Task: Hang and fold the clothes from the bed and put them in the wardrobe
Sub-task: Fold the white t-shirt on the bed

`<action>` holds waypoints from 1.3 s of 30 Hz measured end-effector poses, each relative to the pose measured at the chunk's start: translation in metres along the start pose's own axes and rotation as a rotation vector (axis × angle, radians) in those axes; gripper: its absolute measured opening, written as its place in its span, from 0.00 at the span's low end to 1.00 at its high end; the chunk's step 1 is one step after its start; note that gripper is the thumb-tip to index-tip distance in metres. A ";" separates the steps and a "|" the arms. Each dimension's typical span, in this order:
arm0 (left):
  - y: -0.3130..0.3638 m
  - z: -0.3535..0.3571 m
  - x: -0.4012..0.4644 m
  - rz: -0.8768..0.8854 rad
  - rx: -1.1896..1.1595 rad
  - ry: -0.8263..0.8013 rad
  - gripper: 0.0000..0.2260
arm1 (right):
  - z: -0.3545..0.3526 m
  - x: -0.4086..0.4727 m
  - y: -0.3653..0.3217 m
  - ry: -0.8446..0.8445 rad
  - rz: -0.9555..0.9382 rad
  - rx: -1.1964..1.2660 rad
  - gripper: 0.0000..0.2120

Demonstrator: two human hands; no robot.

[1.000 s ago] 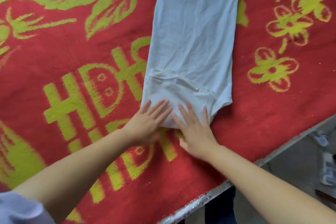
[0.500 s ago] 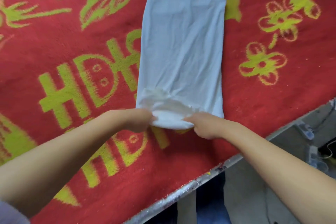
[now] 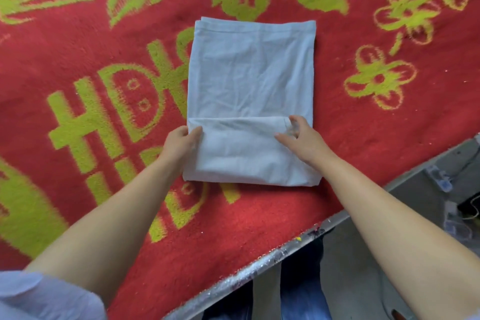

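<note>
Pale blue garment (image 3: 249,80), near flap folded toward 12 o'clock, pinched by left hand (image 3: 179,141); right hand (image 3: 302,138) loosely spread, touching.

Garment (image 3: 249,80): thin pale cloth, matt, finely creased, stitched hem along the far edge. The left hand (image 3: 179,145) pinches it; beneath both hands lies a blanket (image 3: 363,150) of thick red and green pile, fuzzy and matt. Nearer than the right hand (image 3: 304,140), the bed edge (image 3: 259,270) is shiny metal, scuffed and paint-flecked.

The right hand (image 3: 302,139) is motion-blurred at its fingertips; floor clutter (image 3: 452,205) is indistinct.
</note>
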State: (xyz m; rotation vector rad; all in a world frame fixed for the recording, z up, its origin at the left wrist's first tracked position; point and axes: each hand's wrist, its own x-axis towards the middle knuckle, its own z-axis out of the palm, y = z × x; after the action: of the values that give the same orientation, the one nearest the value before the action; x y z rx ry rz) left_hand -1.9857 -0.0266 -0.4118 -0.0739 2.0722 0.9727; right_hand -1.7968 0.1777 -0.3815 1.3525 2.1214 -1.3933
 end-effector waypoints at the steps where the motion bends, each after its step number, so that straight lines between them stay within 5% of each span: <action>1: -0.005 0.004 -0.003 0.094 0.081 0.056 0.09 | 0.003 -0.003 0.004 -0.024 -0.007 -0.123 0.34; 10: 0.007 0.018 0.000 0.491 0.331 0.188 0.08 | 0.009 -0.010 0.011 0.116 0.004 -0.467 0.20; 13: 0.003 0.018 0.005 0.428 0.445 0.161 0.16 | 0.012 -0.009 0.007 0.124 0.035 -0.553 0.19; 16: -0.010 0.012 -0.010 0.380 0.265 0.151 0.28 | 0.012 -0.020 0.008 0.122 0.056 -0.635 0.19; 22: -0.028 0.012 -0.022 0.263 0.292 0.108 0.12 | 0.018 -0.042 0.021 0.137 0.059 -0.485 0.11; 25: -0.021 0.014 -0.019 0.297 0.402 0.147 0.11 | 0.022 -0.041 0.022 0.176 0.053 -0.549 0.18; 28: -0.026 0.014 -0.033 0.613 0.628 0.299 0.24 | 0.031 -0.050 0.015 0.298 -0.281 -0.780 0.40; 31: -0.047 0.019 -0.051 1.120 1.052 0.048 0.40 | 0.048 -0.056 0.017 0.008 -0.452 -0.987 0.49; 33: -0.052 0.017 -0.050 1.054 1.263 -0.173 0.46 | 0.050 -0.049 0.024 -0.108 -0.321 -1.064 0.48; 35: -0.048 0.014 -0.043 0.922 1.395 -0.205 0.47 | 0.044 -0.041 0.026 -0.072 -0.265 -1.090 0.43; 39: -0.022 0.011 -0.036 0.846 1.536 -0.266 0.35 | 0.037 -0.038 0.019 -0.085 -0.276 -1.113 0.38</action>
State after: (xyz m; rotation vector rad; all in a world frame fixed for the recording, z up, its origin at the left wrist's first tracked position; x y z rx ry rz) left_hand -1.9463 -0.0449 -0.4037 1.6699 2.0412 -0.4197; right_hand -1.7706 0.1274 -0.3866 0.5427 2.4195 -0.1418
